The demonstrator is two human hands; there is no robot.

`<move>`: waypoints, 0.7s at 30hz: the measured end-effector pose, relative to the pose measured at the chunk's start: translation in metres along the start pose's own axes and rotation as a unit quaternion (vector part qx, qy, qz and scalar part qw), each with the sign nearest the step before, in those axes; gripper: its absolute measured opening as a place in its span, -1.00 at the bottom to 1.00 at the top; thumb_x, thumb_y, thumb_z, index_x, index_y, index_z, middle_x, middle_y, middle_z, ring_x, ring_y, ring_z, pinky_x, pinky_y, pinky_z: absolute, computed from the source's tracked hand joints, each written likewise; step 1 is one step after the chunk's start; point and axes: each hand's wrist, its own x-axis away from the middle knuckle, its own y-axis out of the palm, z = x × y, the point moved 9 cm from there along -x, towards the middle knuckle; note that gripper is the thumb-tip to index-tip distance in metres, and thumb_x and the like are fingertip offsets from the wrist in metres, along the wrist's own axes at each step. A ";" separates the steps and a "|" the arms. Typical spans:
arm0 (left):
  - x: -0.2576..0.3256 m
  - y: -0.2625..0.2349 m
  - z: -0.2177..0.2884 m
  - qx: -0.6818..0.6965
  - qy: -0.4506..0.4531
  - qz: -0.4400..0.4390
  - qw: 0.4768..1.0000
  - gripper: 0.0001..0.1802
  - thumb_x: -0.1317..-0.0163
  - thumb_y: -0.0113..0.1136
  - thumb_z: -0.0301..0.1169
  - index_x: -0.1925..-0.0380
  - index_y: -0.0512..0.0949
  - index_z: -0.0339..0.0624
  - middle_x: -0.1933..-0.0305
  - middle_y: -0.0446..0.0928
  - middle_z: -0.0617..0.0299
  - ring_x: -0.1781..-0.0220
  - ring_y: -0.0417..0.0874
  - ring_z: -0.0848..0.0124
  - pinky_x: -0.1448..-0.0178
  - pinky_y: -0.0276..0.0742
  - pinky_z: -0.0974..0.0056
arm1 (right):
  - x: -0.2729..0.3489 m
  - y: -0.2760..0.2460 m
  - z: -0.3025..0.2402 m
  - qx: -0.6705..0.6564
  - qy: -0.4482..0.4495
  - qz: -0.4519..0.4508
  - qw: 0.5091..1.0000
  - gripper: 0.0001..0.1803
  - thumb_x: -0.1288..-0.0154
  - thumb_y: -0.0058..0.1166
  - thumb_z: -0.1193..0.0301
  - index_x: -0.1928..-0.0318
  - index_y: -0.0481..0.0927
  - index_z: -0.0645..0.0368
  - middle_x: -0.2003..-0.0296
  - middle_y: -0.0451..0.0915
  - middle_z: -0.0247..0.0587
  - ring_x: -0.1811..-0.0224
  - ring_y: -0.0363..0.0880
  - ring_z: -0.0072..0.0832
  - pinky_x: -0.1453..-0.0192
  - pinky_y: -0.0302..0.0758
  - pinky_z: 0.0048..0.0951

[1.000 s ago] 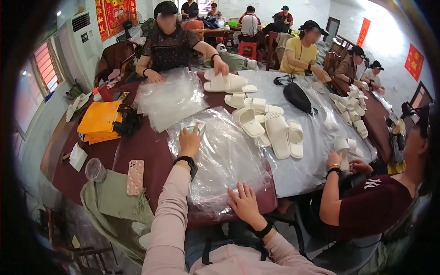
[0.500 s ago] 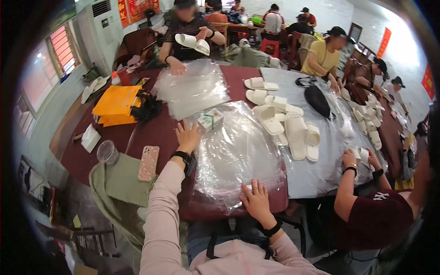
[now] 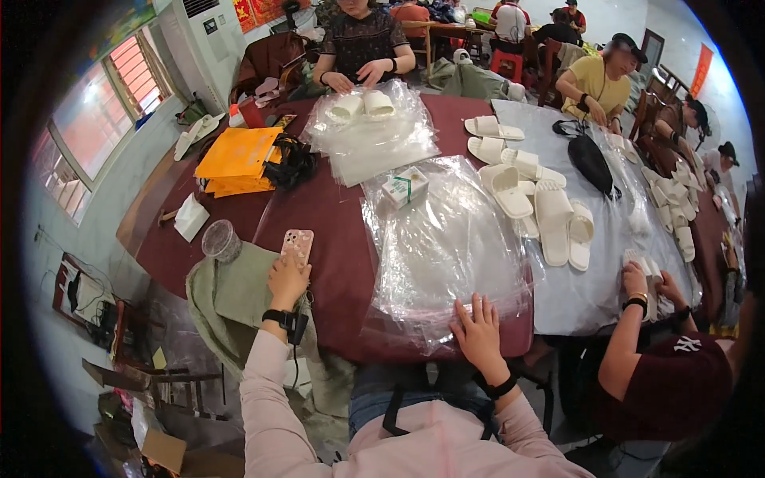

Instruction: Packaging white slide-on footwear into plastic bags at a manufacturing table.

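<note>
My left hand (image 3: 287, 280) rests on the lower end of a pink phone (image 3: 297, 245) that lies on the dark red table (image 3: 335, 215). My right hand (image 3: 479, 331) lies flat, fingers spread, on the near edge of a stack of clear plastic bags (image 3: 446, 239) in front of me. A small white and green box (image 3: 405, 187) sits at the far end of that stack. Several white slippers (image 3: 550, 211) lie to the right of the bags.
A grey-green cloth (image 3: 231, 299) hangs over the table edge beside a clear cup (image 3: 221, 240). Orange bags (image 3: 237, 155) lie at the left. People sit around the table; one across (image 3: 362, 40) holds slippers over another bag pile (image 3: 370, 135), another at my right (image 3: 669, 374) handles one.
My left hand has moved from the far left of the plastic bag stack down and left to the pink phone. My right hand stays on the stack's near edge.
</note>
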 end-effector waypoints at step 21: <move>0.223 0.043 0.291 0.040 0.389 0.032 0.920 -0.43 -0.27 -0.02 -0.03 -0.28 0.33 0.16 -0.40 0.11 -0.18 -0.46 -0.03 -0.21 -0.36 -0.31 -0.47 | -0.036 -0.048 0.065 -0.287 0.094 -0.072 0.951 -0.54 -0.20 0.14 0.27 -0.12 0.51 0.05 -0.08 0.51 -0.03 -0.17 0.42 -0.09 -0.21 0.38 -0.18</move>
